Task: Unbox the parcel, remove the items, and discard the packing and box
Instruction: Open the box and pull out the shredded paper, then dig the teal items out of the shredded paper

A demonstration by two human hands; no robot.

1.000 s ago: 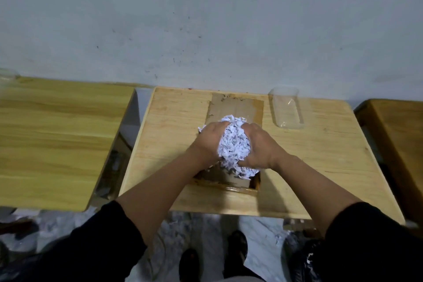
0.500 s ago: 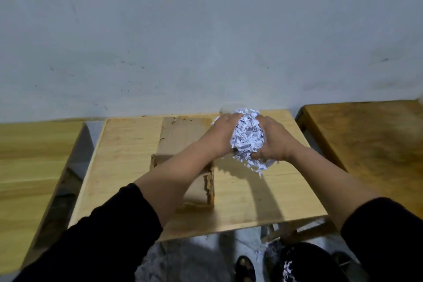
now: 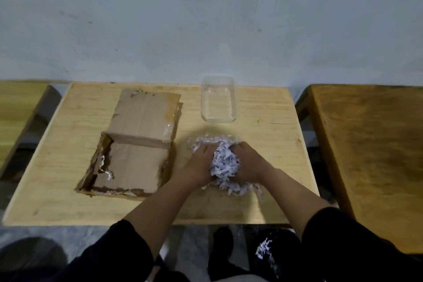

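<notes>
Shredded paper (image 3: 225, 163) has gone from above the box a second ago, to mid-air on the right half a second ago, to resting on the counter (image 3: 57, 190) now, right of the box (image 3: 135, 144). Both hands still on it: left hand (image 3: 201, 162) on the left side of the wad, right hand (image 3: 248, 162) on the right side, fingers of both curled in and pressing the paper between them, so gripping, not released. Loose strips fan out under and behind the hands, touching the counter. The box lies open, flap folded back toward the wall, and is nearly emptied; only a few stray strips (image 3: 106, 171) remain by its torn left wall. A clear plastic container (image 3: 218, 101) stands near the wall, just beyond the paper pile and apart from it, probably the item already taken out. Judgement: packing is out of the box but only parked on the counter, not discarded; box not discarded either. A dark bag (image 3: 272, 254) with some shreds in it shows below the counter edge by the person's legs, likely the bin, can't confirm. Risk: loose strips scattering when the wad is lifted.
</notes>
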